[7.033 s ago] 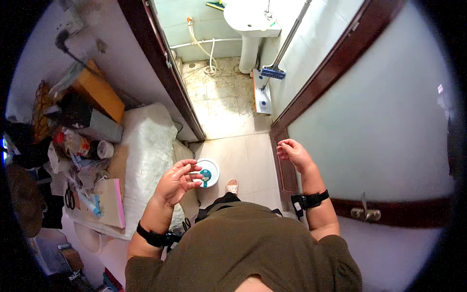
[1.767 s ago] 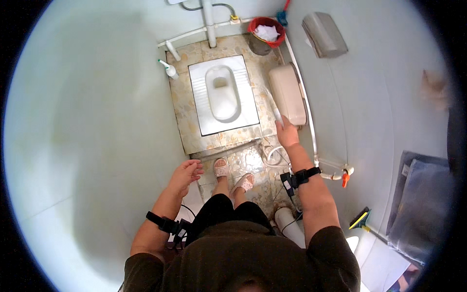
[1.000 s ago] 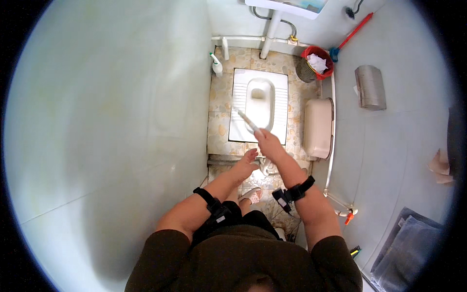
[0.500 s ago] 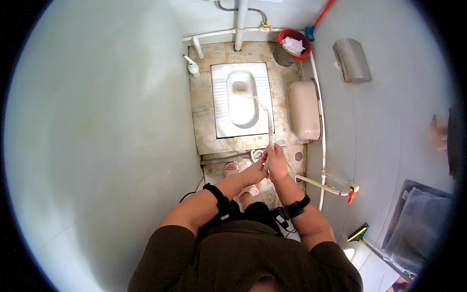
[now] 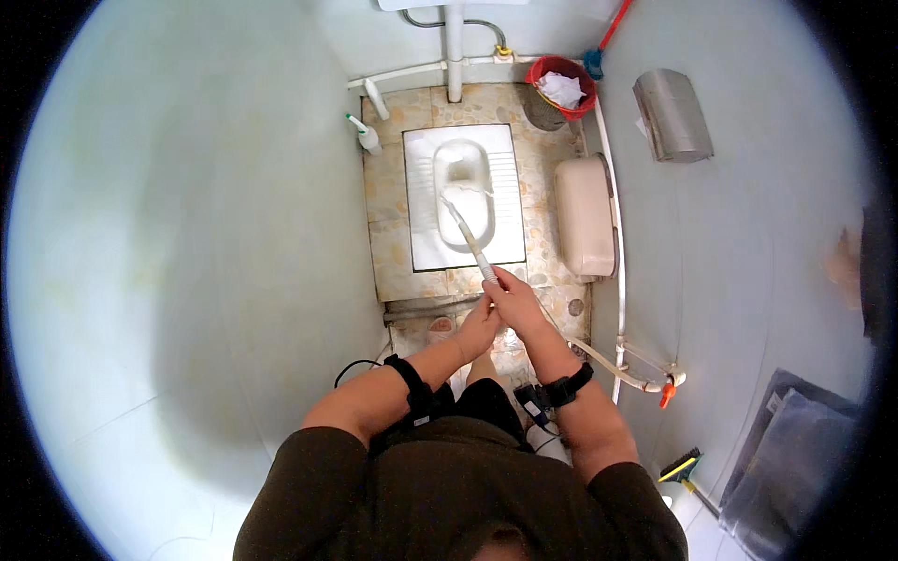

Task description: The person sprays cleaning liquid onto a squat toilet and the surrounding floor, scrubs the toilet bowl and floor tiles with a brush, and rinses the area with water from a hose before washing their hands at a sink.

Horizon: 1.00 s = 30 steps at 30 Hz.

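Both my hands are closed round a pale hose (image 5: 487, 272) in front of my body. My right hand (image 5: 514, 301) grips it close to its front end, while my left hand (image 5: 480, 329) holds it just behind, the fingers partly hidden. Water (image 5: 458, 217) streams from the hose toward the left side of the bowl. The bowl belongs to a white squat toilet (image 5: 510, 201) with ribbed foot areas, set into the tiled floor. Behind my right hand, part of the hose runs to a wall tap with an orange handle (image 5: 667, 395).
A red-lined waste bin (image 5: 589, 101) with white paper stands at the far right, near a blue brush (image 5: 593, 63). A beige lidded box (image 5: 586, 217) sits along the right wall beneath a metal dispenser (image 5: 675, 117). A spray bottle (image 5: 369, 138) stands far left. Walls close in on both sides.
My hands and the hose end have swung left. The water stream has moved from the bowl's right side to its left side.
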Tool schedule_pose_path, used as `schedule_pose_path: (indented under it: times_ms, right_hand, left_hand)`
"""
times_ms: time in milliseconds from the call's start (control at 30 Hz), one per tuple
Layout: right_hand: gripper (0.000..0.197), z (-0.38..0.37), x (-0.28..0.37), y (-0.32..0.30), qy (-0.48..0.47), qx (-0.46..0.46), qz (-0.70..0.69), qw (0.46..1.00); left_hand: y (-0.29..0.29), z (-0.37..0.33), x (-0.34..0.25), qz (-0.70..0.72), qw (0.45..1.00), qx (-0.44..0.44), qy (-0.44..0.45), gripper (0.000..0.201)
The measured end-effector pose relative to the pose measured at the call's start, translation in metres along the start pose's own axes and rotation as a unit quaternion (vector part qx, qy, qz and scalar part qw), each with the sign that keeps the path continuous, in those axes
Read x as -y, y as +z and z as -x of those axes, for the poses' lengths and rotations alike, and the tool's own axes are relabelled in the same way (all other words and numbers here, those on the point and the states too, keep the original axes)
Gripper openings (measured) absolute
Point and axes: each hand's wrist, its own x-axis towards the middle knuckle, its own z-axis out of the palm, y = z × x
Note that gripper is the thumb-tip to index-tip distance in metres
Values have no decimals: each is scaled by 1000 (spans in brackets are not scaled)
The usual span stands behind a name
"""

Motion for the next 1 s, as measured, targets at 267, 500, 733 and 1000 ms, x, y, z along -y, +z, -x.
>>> schedule_pose_path:
  times_ms: [267,500,733,1000]
  right_hand:
    - [39,-35,5,-2,-15,104,78,991]
    - [38,-76,-23,-19,40,88,59,994]
    - [34,15,-98,-111,197,-113,142,964]
    - [33,203,-200,-256,289,-562,393,668]
  left_hand:
    - [-5,-21,-1,136,981,-136,-28,36]
    - [-26,-64,5,123,975,-88,-161,28]
    - [-74,-51,40,211,956,-87,-185,16]
    - [-53,-52,22,73,968,-2,-240,18]
